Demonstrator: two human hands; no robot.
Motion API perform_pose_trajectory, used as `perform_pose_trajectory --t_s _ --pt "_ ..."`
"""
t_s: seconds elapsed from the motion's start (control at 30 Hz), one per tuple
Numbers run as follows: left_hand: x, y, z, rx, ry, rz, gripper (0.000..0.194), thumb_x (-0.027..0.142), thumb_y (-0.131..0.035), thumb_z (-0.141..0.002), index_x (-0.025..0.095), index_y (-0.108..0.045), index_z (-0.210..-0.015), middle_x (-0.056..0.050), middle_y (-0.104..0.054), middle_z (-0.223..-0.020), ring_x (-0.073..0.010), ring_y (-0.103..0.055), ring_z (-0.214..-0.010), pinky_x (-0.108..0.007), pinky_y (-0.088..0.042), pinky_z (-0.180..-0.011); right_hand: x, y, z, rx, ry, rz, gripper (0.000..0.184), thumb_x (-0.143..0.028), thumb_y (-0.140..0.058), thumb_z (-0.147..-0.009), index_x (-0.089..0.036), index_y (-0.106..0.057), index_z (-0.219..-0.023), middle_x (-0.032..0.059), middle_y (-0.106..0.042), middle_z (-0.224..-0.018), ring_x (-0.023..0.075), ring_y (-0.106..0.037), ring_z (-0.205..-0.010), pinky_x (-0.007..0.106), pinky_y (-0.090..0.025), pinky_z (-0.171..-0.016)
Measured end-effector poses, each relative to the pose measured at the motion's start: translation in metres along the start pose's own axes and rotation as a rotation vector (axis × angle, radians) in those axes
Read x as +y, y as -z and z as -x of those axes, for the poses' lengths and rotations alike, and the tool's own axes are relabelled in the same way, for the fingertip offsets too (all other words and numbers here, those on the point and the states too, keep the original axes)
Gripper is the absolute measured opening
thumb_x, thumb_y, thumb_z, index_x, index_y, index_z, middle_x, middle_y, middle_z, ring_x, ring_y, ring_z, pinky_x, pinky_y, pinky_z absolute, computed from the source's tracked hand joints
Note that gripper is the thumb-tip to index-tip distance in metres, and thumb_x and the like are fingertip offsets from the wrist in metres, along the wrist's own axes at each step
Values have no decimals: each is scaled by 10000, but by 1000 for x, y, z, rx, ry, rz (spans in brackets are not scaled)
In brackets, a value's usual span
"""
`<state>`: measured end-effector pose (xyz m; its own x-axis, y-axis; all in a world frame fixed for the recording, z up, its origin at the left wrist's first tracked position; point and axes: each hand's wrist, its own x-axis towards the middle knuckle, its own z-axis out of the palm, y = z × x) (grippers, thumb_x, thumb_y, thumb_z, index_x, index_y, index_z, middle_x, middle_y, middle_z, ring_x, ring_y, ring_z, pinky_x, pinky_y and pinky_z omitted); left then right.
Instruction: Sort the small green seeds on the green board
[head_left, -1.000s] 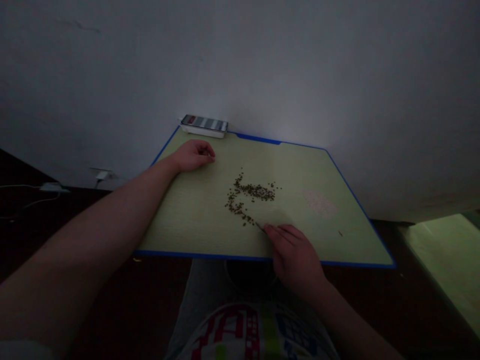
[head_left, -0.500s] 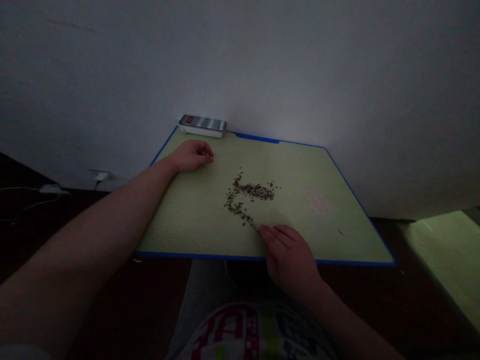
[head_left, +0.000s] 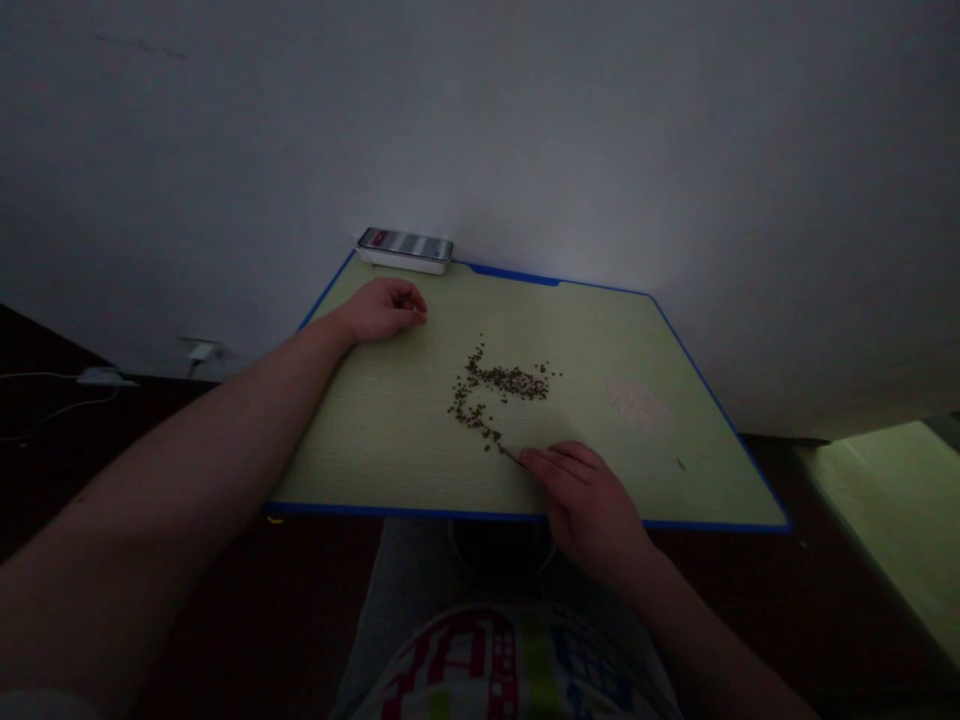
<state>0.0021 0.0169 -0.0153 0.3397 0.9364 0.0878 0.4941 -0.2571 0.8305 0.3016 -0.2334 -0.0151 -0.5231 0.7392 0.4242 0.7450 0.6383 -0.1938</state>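
My right hand [head_left: 589, 500] pinches a thin dark stick-like tool [head_left: 512, 456] near the front edge of the board. The tool's tip touches or almost touches the lower end of a scattered trail of small dark green beans or seeds [head_left: 469, 410]. Just above, a denser patch mixes those with paler, pinkish grains [head_left: 521, 384]. Loosely curled, my left hand [head_left: 388, 310] rests on the left side of the board, with nothing visible in its fingers. A flat patch of pale grains [head_left: 637, 402] lies to the right, apart from the dark ones.
The yellowish board [head_left: 360, 440] has a blue rim. A phone [head_left: 405, 244] lies on a white box [head_left: 405, 262] at the back left, by the wall. A small dark sliver [head_left: 681, 464] lies at the right. Below the front edge is a dark round container [head_left: 502, 550].
My right hand has shifted slightly to the right, and more of the thin tool shows. The left hand and the grains look the same.
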Motion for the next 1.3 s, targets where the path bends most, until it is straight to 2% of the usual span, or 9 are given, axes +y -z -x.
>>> perform_pose_trajectory --t_s 0.13,0.37,0.57,0.8,0.97,1.1,1.3 --pt "2 0 1 -6 43 5 188 271 -710 -660 147 -648 -788 36 -496 -562 -95 -426 -525 -240 -309 -526 1 4 6 17 -20 -70 415 -5 -458 -828 -100 -661 -1178 117 -771 -1057 245 -664 -935 431 -592 -862" --pt "5 -1 2 4 48 -10 162 263 -698 -658 152 -649 -766 30 -512 -577 -99 -432 -531 -247 -314 -534 3 1 1 34 -16 -99 424 -8 -449 -828 -139 -646 -1179 109 -771 -1040 241 -668 -899 426 -598 -817" --pt "1 0 0 11 19 -25 179 280 -704 -658 153 -652 -773 30 -512 -585 -94 -440 -541 -240 -320 -534 0 3 9 57 -14 -116 419 -12 -472 -825 -133 -637 -1190 110 -771 -1038 241 -665 -919 415 -600 -815" --pt "2 0 0 -9 7 -4 198 295 -697 -648 157 -635 -777 39 -517 -565 -85 -439 -519 -223 -324 -517 -10 -2 7 45 28 -36 440 -11 -458 -816 -109 -646 -1201 111 -771 -1079 239 -673 -922 425 -585 -870" --pt "1 0 0 -14 6 26 195 287 -702 -641 159 -631 -770 41 -516 -550 -82 -432 -498 -224 -313 -498 -10 -3 3 50 -49 61 436 -7 -460 -796 -98 -684 -1159 137 -774 -1039 267 -669 -921 453 -581 -870" --pt "1 0 0 -8 -5 25 178 277 -705 -646 157 -640 -759 37 -520 -550 -84 -437 -508 -227 -315 -508 -2 -2 -3 35 -79 -51 441 -6 -447 -816 -123 -683 -1170 125 -773 -1031 249 -675 -901 444 -586 -859" --pt "4 0 2 13 27 15 158 252 -709 -658 147 -655 -763 20 -539 -579 -98 -459 -542 -242 -339 -536 1 1 -7 13 -51 -140 425 -3 -460 -818 -135 -676 -1159 110 -771 -1010 238 -667 -898 416 -589 -829"
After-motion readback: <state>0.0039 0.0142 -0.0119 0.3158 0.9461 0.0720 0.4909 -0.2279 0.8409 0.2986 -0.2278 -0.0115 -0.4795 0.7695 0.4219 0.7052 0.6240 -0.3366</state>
